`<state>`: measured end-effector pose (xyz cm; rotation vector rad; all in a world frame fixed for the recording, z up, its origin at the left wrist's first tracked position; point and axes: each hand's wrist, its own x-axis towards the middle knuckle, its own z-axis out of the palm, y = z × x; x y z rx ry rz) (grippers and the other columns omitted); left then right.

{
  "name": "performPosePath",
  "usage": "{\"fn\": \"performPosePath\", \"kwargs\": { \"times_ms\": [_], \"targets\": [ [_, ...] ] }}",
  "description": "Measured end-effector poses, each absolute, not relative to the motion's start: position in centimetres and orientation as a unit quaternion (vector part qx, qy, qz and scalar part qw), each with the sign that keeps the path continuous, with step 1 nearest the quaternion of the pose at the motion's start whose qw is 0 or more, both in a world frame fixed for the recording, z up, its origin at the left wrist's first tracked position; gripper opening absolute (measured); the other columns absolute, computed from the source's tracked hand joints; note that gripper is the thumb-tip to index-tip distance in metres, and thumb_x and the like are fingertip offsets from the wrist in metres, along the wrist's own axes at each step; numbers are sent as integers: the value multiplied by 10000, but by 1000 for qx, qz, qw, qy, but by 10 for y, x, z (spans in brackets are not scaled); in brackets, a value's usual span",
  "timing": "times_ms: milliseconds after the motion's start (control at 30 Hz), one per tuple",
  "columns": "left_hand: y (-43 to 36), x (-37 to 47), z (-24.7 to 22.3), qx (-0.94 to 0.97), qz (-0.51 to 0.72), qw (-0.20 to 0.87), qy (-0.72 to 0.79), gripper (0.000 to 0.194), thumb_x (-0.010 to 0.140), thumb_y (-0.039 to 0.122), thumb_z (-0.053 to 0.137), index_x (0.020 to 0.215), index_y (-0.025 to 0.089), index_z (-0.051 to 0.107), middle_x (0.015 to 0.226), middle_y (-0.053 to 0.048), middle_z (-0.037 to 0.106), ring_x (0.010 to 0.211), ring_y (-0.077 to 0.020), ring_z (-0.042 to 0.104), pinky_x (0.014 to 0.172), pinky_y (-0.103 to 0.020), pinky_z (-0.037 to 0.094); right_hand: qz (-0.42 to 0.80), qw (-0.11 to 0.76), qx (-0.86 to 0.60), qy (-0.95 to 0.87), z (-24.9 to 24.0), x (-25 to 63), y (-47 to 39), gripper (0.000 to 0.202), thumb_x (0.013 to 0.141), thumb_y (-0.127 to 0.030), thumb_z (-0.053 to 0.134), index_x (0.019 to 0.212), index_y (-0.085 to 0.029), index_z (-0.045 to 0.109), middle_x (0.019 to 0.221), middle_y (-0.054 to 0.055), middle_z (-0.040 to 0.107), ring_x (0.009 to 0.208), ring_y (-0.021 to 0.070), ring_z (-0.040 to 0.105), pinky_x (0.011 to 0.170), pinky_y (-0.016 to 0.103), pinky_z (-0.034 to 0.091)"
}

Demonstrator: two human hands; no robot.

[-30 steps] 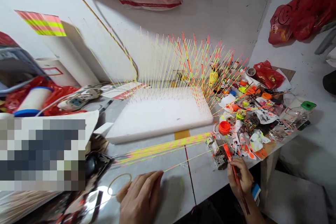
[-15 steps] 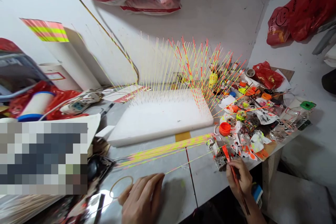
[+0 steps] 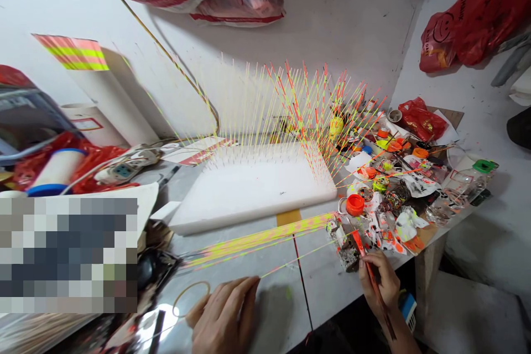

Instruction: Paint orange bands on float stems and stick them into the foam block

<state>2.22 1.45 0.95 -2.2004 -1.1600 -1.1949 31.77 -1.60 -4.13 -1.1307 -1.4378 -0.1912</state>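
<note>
My left hand, at the bottom centre, pinches one end of a thin yellow-and-pink stick. The stick slants up to the right, its far end by a paint-stained block. Between the fingers of my right hand is a paintbrush with bright orange bristles, held near the stick's far end; whether they touch I cannot tell. A bundle of similar striped sticks lies behind, its right end on the block. Many more sticks stand upright in a white foam slab.
Right of the slab lies a clutter of paint pots, including an orange lid, and stained scraps. A clear bottle is near the right edge. A rubber band lies left of my left hand. A power strip sits at the left.
The view has tipped slightly, so the background sits a little lower. Both hands keep almost the same pose, with the stick and paintbrush still held.
</note>
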Motion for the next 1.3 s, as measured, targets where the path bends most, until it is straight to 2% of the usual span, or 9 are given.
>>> {"fn": "performPosePath", "kwargs": {
  "times_ms": [367,633,800,933,1300],
  "targets": [
    [16,22,9,-784,-425,192,-409,162,998,189,464,951,175,618,789,-19,676,709,-137,637,741,-288,394,-68,625,-506,-590,-40,320,-16,103,911,-129,600,959,-213,634,838,19,680,746,140,682,686,224,571],
    [14,20,7,-780,-425,185,-420,139,986,193,481,969,207,618,793,-3,690,706,-137,644,733,-287,398,-63,647,-513,-560,-41,315,-25,61,916,-161,610,940,-207,641,827,33,696,731,157,690,630,239,567],
    [10,8,5,-773,-414,193,-439,118,966,177,518,994,210,628,818,-11,700,727,-143,653,734,-290,392,-47,631,-448,-631,-39,298,-32,151,907,-109,577,1001,-214,631,837,40,686,762,174,692,686,296,590],
    [7,-1,4,-762,-412,215,-451,126,972,193,511,973,197,637,813,-25,694,739,-153,653,741,-296,393,-67,623,-440,-644,-32,286,-31,183,896,-86,580,1018,-214,628,814,25,672,739,157,685,684,273,591],
    [5,3,7,-757,-417,216,-454,113,962,157,524,967,197,630,816,-14,700,735,-141,650,754,-288,387,-95,598,-480,-635,-34,284,-24,109,924,-137,570,983,-211,625,823,33,679,754,146,686,686,247,586]
  ]
}}
